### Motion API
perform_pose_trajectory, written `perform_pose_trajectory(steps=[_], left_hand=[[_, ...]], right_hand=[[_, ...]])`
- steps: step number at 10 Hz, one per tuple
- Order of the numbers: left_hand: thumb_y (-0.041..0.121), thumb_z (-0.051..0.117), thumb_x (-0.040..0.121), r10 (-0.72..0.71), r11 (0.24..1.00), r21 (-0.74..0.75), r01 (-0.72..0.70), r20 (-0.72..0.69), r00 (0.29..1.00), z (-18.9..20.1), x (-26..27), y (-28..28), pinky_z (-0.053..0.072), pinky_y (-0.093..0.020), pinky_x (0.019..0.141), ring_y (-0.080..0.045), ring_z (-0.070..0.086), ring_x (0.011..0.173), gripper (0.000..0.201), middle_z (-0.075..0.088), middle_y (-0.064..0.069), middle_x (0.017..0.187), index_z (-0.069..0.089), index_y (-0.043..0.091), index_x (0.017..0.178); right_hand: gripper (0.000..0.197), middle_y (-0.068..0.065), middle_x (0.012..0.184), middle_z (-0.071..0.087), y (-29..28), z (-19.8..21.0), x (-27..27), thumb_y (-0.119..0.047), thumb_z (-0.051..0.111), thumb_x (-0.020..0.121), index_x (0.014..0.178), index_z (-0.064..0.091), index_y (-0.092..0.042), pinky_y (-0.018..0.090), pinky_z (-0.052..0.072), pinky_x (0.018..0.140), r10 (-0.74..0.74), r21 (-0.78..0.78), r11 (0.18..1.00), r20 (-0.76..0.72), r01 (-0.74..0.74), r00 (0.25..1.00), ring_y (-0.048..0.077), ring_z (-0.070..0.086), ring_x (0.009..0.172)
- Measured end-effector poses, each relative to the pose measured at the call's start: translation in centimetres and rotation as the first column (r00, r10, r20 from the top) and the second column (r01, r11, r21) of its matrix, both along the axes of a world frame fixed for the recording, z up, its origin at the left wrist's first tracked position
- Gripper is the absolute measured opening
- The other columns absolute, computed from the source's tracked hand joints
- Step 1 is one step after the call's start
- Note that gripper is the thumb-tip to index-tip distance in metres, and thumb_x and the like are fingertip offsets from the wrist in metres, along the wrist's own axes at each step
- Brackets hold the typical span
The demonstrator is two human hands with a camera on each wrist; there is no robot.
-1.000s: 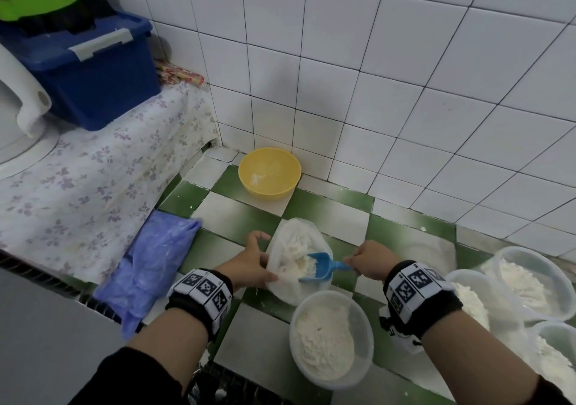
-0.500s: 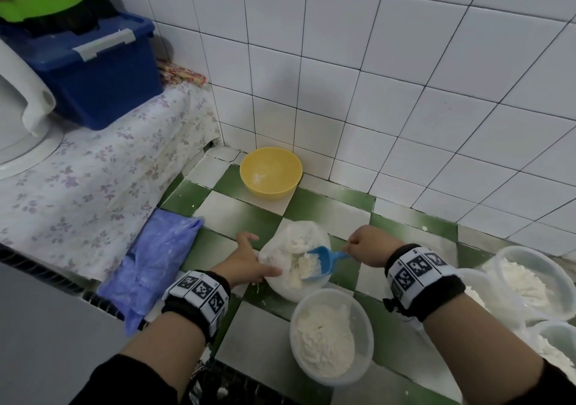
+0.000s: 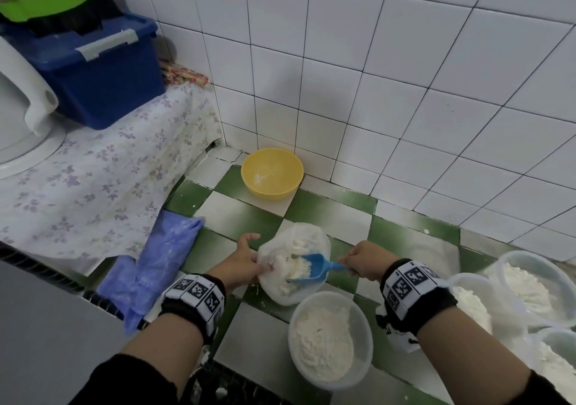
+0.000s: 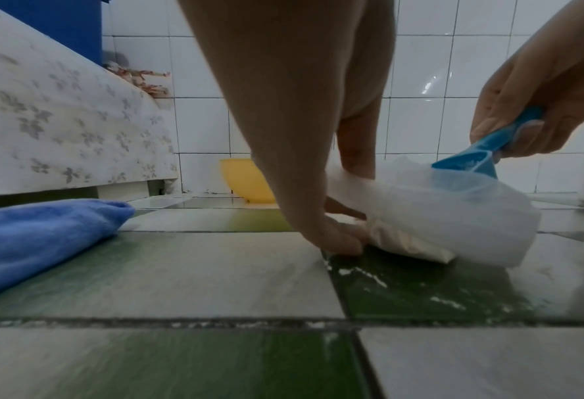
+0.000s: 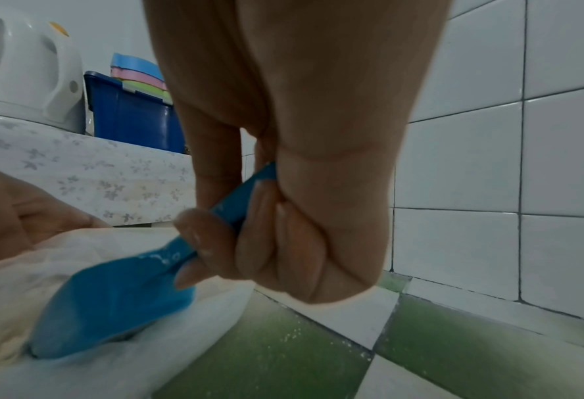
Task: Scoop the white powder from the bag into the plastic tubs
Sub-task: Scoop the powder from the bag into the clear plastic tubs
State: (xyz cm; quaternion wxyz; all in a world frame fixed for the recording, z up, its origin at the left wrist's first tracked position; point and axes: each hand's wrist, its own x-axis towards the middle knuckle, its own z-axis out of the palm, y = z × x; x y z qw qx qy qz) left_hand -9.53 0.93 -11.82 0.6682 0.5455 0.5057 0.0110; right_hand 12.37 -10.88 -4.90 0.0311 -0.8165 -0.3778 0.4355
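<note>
A clear plastic bag [image 3: 293, 236] of white powder lies open on the green and white tiled counter [image 3: 237, 214]. My left hand [image 3: 249, 261] grips the bag's left edge, fingers pinching the plastic low down [image 4: 338, 237]. My right hand [image 3: 361, 261] is curled round the handle of a blue scoop [image 3: 311, 267], whose bowl sits inside the bag, heaped with powder. The wrist views show the scoop [image 5: 113, 305] pressed into the bag [image 5: 147, 364] and its handle [image 4: 482, 154] in my right hand [image 4: 530, 116]. A clear tub [image 3: 363, 326], partly full of powder, stands just in front of the bag.
More powder-filled tubs [image 3: 536, 286] crowd the right edge. A yellow bowl [image 3: 271, 172] stands by the tiled wall behind the bag. A blue cloth [image 3: 156, 264] lies to the left, below a floral-covered ledge [image 3: 93, 186] bearing a blue storage box [image 3: 93, 71] and a white kettle [image 3: 21, 93].
The scoop stays in the bag, working through the powder and now heaped with it. My left hand has shifted its hold a little along the bag's left edge.
</note>
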Motion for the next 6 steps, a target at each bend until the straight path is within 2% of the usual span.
perform_pose_trajectory(steps=[1,2,4,5,6], left_hand=[[0.001,0.068,0.087,0.024,1.0,-0.013,-0.024,0.004,1.0,-0.1,0.2,-0.2,0.054,-0.05,0.092,-0.031,0.064,0.108,0.083,0.065,-0.015,0.115,0.012,0.026,0.144],[0.0,0.065,0.089,0.072,0.997,-0.002,-0.072,-0.01,0.997,-0.3,0.5,-0.2,0.054,-0.051,0.092,-0.03,0.064,0.106,0.079,0.065,-0.012,0.109,0.014,0.025,0.143],[-0.001,0.067,0.087,0.07,0.997,-0.014,-0.071,-0.093,0.993,-0.3,0.9,-0.7,0.057,-0.048,0.087,-0.034,0.061,0.109,0.074,0.055,-0.019,0.123,0.018,0.022,0.137],[0.009,0.072,0.083,0.074,0.994,0.094,-0.057,-0.188,0.979,-0.7,0.9,-0.7,0.053,-0.048,0.095,-0.034,0.059,0.111,0.077,0.052,-0.018,0.124,0.019,0.018,0.137],[0.014,0.068,0.088,0.109,0.969,0.245,-0.033,-0.302,0.947,-0.6,0.9,-1.1,0.052,-0.039,0.09,-0.034,0.055,0.115,0.071,0.051,-0.019,0.129,0.021,0.011,0.141]], right_hand=[[0.034,-0.004,0.06,0.047,0.0,-0.5,0.0,-0.028,0.051,0.095,0.064,0.05,-0.017,0.013,0.032,0.044,-0.004,-0.002,1.0,-0.016,0.004,1.0,0.006,0.04,0.05],[0.03,-0.003,0.062,0.049,-0.4,-0.9,0.2,-0.029,0.052,0.094,0.066,0.051,-0.019,0.015,0.036,0.048,-0.043,0.011,0.999,-0.047,0.044,0.998,0.007,0.044,0.052],[0.034,0.002,0.061,0.048,-1.5,-0.8,0.6,-0.027,0.05,0.095,0.067,0.057,-0.011,0.022,0.031,0.049,-0.073,-0.052,0.996,-0.07,0.069,0.995,0.014,0.036,0.05],[0.032,0.0,0.063,0.048,-2.1,-0.5,0.5,-0.027,0.048,0.097,0.067,0.053,-0.016,0.019,0.034,0.049,-0.014,-0.055,0.998,-0.006,0.013,1.0,0.012,0.04,0.051],[0.031,-0.003,0.062,0.049,-2.5,-0.4,0.4,-0.026,0.049,0.096,0.066,0.049,-0.019,0.016,0.035,0.049,-0.035,-0.003,0.999,0.001,0.035,0.999,0.008,0.044,0.052]])
